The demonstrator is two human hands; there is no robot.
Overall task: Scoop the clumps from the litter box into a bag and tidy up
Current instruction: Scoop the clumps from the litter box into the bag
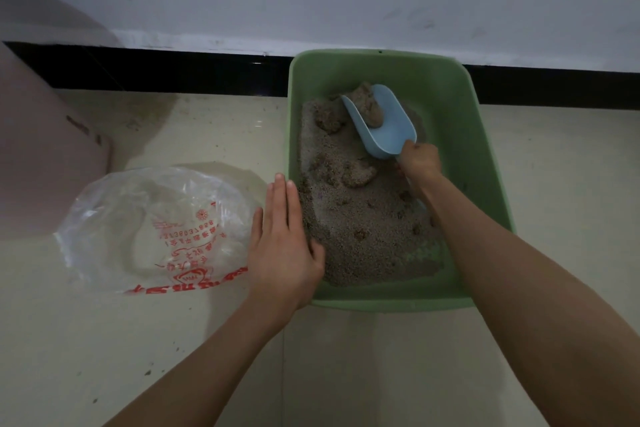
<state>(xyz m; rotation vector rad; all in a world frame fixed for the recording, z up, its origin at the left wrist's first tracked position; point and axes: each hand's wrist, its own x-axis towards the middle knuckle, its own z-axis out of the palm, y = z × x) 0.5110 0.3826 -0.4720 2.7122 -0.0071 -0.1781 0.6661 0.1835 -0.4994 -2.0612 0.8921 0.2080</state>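
A green litter box (485, 156) stands on the tiled floor by the wall, holding grey-brown litter (353, 229) with several clumps. My right hand (420, 161) grips the handle of a light blue scoop (386, 130). The scoop's mouth is at the far end of the box with a large clump (369, 106) in it. My left hand (285, 236) lies flat with straight fingers against the box's left rim. A clear plastic bag with red print (162, 229) lies on the floor just left of that hand.
A pink plastic object (41, 149) fills the left edge of the view. A black skirting board (173, 71) runs along the white wall behind the box. Small litter grains dot the beige floor tiles (346, 374).
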